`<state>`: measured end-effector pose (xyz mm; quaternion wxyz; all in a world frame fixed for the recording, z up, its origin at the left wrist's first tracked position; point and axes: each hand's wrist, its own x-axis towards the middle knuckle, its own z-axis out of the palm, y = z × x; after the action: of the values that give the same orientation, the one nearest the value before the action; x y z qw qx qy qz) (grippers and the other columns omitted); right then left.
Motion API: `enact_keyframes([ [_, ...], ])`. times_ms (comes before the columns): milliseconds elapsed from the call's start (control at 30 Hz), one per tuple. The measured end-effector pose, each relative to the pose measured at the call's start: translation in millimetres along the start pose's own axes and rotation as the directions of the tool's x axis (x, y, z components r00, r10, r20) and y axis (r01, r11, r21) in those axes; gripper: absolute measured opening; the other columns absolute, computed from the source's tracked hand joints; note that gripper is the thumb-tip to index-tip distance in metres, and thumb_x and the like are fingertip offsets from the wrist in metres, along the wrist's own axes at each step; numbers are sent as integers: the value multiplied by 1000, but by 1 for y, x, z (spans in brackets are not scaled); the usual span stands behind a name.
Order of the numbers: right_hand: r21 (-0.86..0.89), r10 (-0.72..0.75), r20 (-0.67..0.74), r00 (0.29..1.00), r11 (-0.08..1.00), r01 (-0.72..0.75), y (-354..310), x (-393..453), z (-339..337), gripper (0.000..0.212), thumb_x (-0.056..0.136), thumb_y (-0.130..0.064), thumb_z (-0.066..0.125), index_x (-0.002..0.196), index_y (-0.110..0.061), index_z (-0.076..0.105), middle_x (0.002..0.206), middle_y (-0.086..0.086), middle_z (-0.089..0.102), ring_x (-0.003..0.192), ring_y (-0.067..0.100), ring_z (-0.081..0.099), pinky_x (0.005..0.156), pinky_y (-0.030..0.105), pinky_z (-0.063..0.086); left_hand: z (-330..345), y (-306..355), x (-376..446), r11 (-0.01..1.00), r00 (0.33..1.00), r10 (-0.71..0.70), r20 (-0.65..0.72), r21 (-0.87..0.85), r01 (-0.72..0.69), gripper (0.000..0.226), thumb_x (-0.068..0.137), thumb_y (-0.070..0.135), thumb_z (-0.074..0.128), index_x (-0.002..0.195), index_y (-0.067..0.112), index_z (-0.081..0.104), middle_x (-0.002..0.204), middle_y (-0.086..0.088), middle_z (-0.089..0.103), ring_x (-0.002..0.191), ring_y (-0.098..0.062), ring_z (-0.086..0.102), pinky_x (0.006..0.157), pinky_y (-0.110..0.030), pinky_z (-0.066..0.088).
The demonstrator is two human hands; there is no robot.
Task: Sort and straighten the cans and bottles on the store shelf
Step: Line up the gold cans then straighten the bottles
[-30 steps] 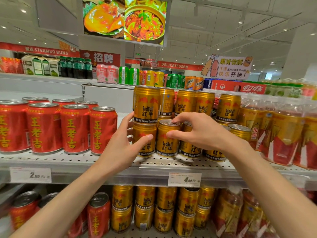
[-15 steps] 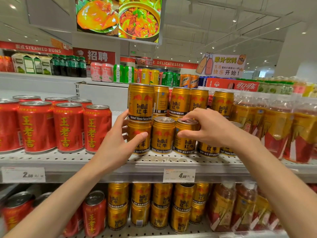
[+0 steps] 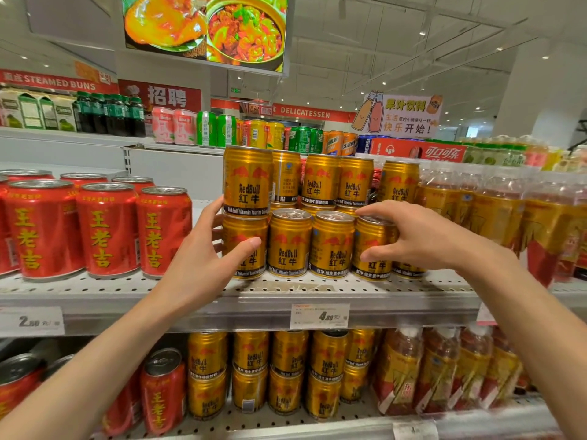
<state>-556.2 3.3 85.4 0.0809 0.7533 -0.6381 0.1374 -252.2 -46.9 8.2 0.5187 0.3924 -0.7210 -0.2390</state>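
Gold Red Bull cans stand in two layers on the middle shelf [image 3: 317, 292]. My left hand [image 3: 203, 258] wraps the bottom left gold can [image 3: 246, 239], thumb across its front, under a stacked upper can [image 3: 248, 182]. My right hand [image 3: 416, 236] grips the fourth front gold can [image 3: 373, 246], fingers over its lid and thumb at its side. Between the two hands stand two free front cans, one [image 3: 289, 242] left and one [image 3: 332, 246] right, their labels turned differently.
Red herbal-tea cans [image 3: 108, 230] fill the shelf to the left, bottled tea packs [image 3: 495, 214] the right. More gold cans [image 3: 286, 373] and bottles sit on the lower shelf. Assorted cans and bottles [image 3: 206, 128] line the top shelf. A price tag [image 3: 319, 315] hangs on the shelf edge.
My right hand has shifted rightward along the front row, from the second gold can to the third, and now holds the fourth. My left hand has stayed on the bottom left can.
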Motion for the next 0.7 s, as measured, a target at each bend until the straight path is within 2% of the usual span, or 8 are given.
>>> enact_keyframes([
  [133, 70, -9, -9, 1000, 997, 9, 3, -1, 3, 84, 79, -57, 75, 151, -33, 40, 153, -10, 47, 136, 11, 46, 110, 34, 43, 0, 1, 0, 1000, 1000, 0, 3, -3, 0, 74, 88, 37, 72, 150, 39, 32, 120, 28, 56, 113, 4, 57, 94, -25, 46],
  [200, 129, 13, -42, 999, 992, -8, 5, -5, -1, 75, 84, -60, 67, 150, -33, 42, 151, -11, 48, 133, 10, 48, 105, 26, 42, 0, 0, 0, 1000, 1000, 1, 5, -8, -1, 74, 88, 37, 72, 150, 39, 32, 121, 27, 57, 114, 2, 57, 95, -26, 46],
  [300, 137, 90, -176, 980, 988, -66, 18, -13, -4, 63, 91, -63, 51, 146, -32, 48, 150, -9, 49, 136, 11, 45, 110, 35, 39, 0, 0, 0, 1000, 1000, 8, 6, -8, -8, 73, 88, 37, 72, 150, 40, 33, 122, 26, 58, 115, 1, 58, 96, -27, 47],
  [433, 194, 168, -107, 980, 970, -145, 34, -25, 3, 70, 86, -72, 41, 143, -32, 52, 147, -6, 49, 132, 11, 48, 113, 41, 41, 0, -1, -1, 1000, 1000, 22, -2, 0, -22, 72, 88, 37, 72, 149, 43, 33, 119, 28, 59, 112, 1, 60, 91, -23, 46],
  [500, 250, 169, -94, 981, 958, -141, 39, -29, 5, 62, 89, -65, 47, 143, -33, 52, 148, -9, 46, 132, 9, 46, 113, 36, 39, 0, -2, -1, 1000, 1000, 23, -2, 3, -23, 72, 88, 37, 72, 149, 43, 33, 117, 29, 59, 110, 3, 60, 89, -23, 46],
  [567, 236, 165, -132, 977, 963, -130, 42, -30, 10, 51, 94, -50, 59, 142, -34, 51, 149, -8, 45, 133, 9, 45, 112, 33, 36, 0, -2, -1, 1000, 1000, 23, -2, 6, -23, 72, 89, 37, 72, 149, 43, 33, 117, 30, 59, 109, 3, 60, 90, -24, 46],
  [700, 229, 159, -207, 965, 967, -110, 42, -29, 18, 48, 95, -28, 67, 141, -33, 53, 147, -6, 50, 137, 14, 46, 114, 38, 37, 0, -1, -1, 1000, 1000, 27, 0, 11, -27, 70, 90, 38, 71, 148, 43, 33, 119, 32, 57, 112, 3, 59, 96, -29, 48],
])
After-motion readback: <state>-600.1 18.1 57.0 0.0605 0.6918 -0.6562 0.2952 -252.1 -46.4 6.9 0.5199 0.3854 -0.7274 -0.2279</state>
